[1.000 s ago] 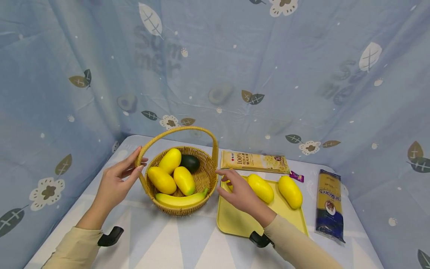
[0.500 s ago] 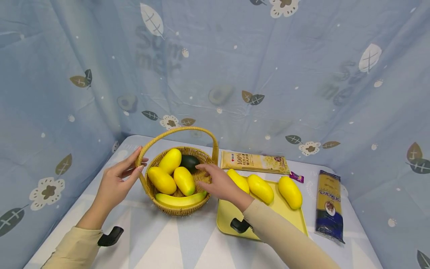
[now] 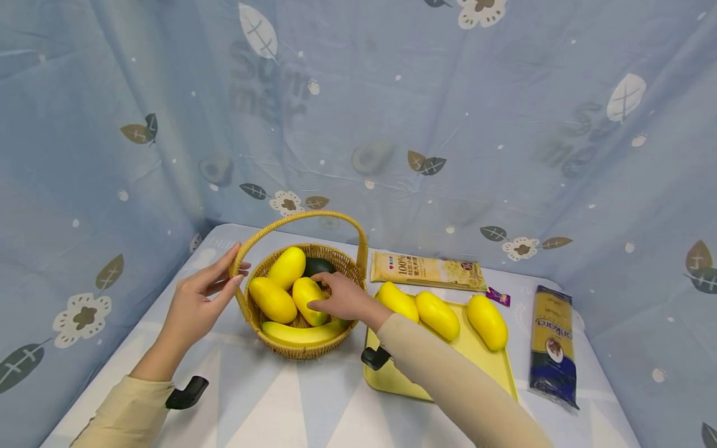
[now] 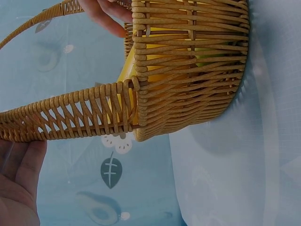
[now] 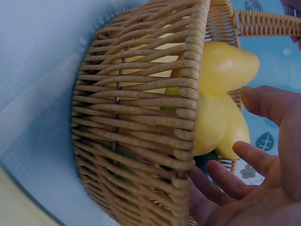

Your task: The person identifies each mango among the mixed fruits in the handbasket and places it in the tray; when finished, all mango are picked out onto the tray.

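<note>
A wicker basket [image 3: 299,353] stands on the table with several yellow mangoes, a banana [image 3: 299,334] and a dark green oval fruit [image 3: 318,266] inside. My left hand [image 3: 196,302] pinches the left side of its arched handle [image 3: 305,214] between thumb and fingers. Reaching over the right rim, my right hand [image 3: 350,300] has its thumb and fingers spread close around the middle mango [image 3: 304,294]. In the right wrist view the right hand [image 5: 263,174] shows parted fingers beside the mangoes [image 5: 228,68]. Part of the dark fruit is hidden behind that hand.
Right of the basket lies a yellow tray [image 3: 400,379] bearing three mangoes, one of them [image 3: 487,322] near its right edge. Behind it are a pasta packet [image 3: 428,270] and a small purple sweet [image 3: 498,297]. A blue-gold packet [image 3: 553,345] lies far right.
My right hand has moved left from above the tray, over the basket rim, to the middle mango. The left hand keeps its hold on the handle.
</note>
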{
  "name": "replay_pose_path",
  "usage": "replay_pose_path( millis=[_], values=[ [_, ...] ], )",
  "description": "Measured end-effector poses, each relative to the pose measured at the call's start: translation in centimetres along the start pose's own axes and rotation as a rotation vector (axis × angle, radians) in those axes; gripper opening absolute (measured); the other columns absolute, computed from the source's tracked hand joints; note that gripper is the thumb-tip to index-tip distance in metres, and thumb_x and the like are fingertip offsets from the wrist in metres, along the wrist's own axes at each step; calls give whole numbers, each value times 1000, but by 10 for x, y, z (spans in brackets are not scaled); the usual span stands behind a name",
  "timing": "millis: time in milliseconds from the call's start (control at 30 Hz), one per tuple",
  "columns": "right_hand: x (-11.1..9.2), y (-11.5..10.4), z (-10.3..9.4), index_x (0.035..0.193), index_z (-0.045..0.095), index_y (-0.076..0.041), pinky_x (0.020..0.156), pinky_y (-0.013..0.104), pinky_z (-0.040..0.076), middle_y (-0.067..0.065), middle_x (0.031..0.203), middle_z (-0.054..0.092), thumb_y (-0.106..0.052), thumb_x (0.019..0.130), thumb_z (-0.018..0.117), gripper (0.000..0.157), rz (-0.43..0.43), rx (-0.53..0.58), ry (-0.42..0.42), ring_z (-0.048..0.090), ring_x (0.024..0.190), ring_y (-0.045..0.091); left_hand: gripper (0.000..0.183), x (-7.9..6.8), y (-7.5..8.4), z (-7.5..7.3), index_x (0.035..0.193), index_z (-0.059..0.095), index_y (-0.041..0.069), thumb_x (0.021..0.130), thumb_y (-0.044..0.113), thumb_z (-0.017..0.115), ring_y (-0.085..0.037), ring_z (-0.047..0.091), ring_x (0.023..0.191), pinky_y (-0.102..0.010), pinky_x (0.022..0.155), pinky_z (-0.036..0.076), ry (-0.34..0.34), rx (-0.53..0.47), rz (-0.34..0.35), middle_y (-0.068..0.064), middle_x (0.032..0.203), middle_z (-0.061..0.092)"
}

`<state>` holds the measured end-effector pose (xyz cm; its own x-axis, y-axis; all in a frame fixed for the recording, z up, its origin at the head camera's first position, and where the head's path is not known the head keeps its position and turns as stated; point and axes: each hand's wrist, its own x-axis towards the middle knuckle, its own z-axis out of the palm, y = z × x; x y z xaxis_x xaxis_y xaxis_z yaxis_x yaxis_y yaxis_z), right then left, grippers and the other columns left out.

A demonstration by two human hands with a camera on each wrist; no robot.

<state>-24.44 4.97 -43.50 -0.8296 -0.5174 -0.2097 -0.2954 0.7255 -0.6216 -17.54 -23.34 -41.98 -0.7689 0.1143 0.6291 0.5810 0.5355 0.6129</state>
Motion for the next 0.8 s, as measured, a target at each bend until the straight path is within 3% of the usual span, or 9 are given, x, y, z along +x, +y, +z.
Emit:
replay_pose_path(
  millis=[200,400,800],
  values=[
    [12,-3,5,154,44,-21,98,37,51,11,149,50,-43,97,68,66,51,4,-26,54,126,23,75,0,-1,0,152,50,19,88,-12,72,10,61,109,-7,86,49,0,-2,-1,-13,117,74],
    [18,-5,10,158,38,-21,105,40,48,9,153,48,-39,98,68,69,66,0,-64,50,134,24,73,0,-1,0,152,50,18,89,-10,72,12,59,108,-7,87,49,-3,12,-13,-13,116,74],
    [20,-3,12,156,40,-25,104,38,47,10,151,49,-33,97,71,67,40,-37,-53,51,131,23,73,0,0,-1,152,50,18,88,-11,72,11,60,108,-7,87,49,-2,-2,-8,-13,116,74]
  ],
)
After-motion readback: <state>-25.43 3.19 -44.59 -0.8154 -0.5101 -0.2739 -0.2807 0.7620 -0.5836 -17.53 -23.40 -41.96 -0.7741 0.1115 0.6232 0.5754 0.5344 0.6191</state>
